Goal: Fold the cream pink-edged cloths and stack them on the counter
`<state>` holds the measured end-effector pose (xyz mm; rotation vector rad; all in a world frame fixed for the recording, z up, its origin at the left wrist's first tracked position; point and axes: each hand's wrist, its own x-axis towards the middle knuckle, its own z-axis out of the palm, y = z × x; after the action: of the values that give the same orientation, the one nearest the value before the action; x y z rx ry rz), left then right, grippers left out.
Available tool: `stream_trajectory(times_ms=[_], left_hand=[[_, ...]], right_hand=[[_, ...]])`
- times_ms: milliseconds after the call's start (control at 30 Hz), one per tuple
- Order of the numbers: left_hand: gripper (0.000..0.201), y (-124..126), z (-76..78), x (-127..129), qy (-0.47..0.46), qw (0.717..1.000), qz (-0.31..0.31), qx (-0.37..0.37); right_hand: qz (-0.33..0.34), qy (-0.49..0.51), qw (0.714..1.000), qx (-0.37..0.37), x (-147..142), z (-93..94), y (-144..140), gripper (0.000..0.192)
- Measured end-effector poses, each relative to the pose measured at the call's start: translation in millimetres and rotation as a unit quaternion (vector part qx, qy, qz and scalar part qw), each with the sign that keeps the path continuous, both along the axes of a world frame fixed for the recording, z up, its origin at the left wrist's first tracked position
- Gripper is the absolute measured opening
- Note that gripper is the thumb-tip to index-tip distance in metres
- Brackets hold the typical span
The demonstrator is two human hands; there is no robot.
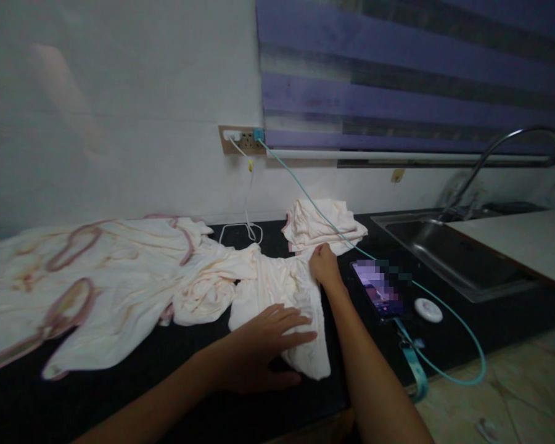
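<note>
A pair of small white pants (pixel 277 271), with what looks like a gathered elastic waistband on the right side, lies on the black counter. My left hand (pixel 268 339) rests palm down over its near part, fingers spread and stretched out. At the far right corner of the pants, my right hand (pixel 324 265) has its fingers closed on the edge. Just behind that hand sits a folded stack of white cloth (pixel 321 222). To the left, touching the pants, spreads a rumpled white garment (pixel 134 277) with pink trim and brownish stains.
Right of my arm lie a lit phone (pixel 374 287) on a teal cable (pixel 462 330) and a round white object (pixel 428 310). A sink (pixel 457 265) with a curved faucet (pixel 483 157) stands farther right. A white cord hangs from the wall outlet (pixel 246 140).
</note>
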<state>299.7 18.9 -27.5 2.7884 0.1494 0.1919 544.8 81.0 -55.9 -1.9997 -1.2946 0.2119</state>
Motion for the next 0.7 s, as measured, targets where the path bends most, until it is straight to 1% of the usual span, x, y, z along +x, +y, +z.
stream_trajectory(times_ms=[100, 200, 267, 333, 367, 433, 500, 567, 633, 700], left_hand=[[0.064, -12.0, 3.6, 0.4, 0.018, 0.999, -0.043, -0.005], [0.074, -20.3, 6.3, 0.2, 0.012, 0.995, -0.092, -0.035], [0.073, -21.5, 6.0, 0.3, 0.004, 0.993, -0.105, -0.045], [0.064, -19.3, 3.5, 0.5, -0.004, 0.995, -0.095, -0.037], [0.058, -17.3, 1.3, 0.7, -0.01, 0.996, -0.082, -0.028], [0.052, -12.8, -4.5, 0.8, -0.015, 0.999, -0.043, -0.005], [0.053, -9.1, -10.9, 0.8, -0.014, 1.0, -0.004, 0.019], [0.058, -7.2, -15.8, 0.9, -0.008, 0.999, 0.018, 0.038], [0.062, -6.9, -17.3, 1.7, -0.009, 0.999, 0.024, 0.046], [0.06, -7.4, -15.2, 3.5, -0.021, 0.998, 0.021, 0.047]], right_hand=[[-0.024, -0.003, 1.0, -0.012, -2.7, 3.3, -3.0, 0.024], [-0.031, -0.014, 0.999, -0.028, -4.7, 6.3, -7.2, 0.026], [-0.03, -0.027, 0.998, -0.044, -5.8, 7.7, -9.9, 0.03], [-0.023, -0.045, 0.997, -0.059, -7.3, 8.7, -12.5, 0.036], [-0.022, -0.057, 0.996, -0.062, -8.3, 9.3, -13.8, 0.038], [-0.042, -0.091, 0.994, -0.053, -11.3, 11.7, -16.5, 0.039], [-0.077, -0.125, 0.989, -0.031, -17.0, 16.8, -20.0, 0.037], [-0.09, -0.144, 0.985, -0.008, -27.7, 24.1, -24.9, 0.037], [-0.06, -0.156, 0.986, 0.013, -44.5, 31.2, -32.0, 0.039], [-0.008, -0.17, 0.985, 0.033, -65.5, 34.6, -40.8, 0.046]])
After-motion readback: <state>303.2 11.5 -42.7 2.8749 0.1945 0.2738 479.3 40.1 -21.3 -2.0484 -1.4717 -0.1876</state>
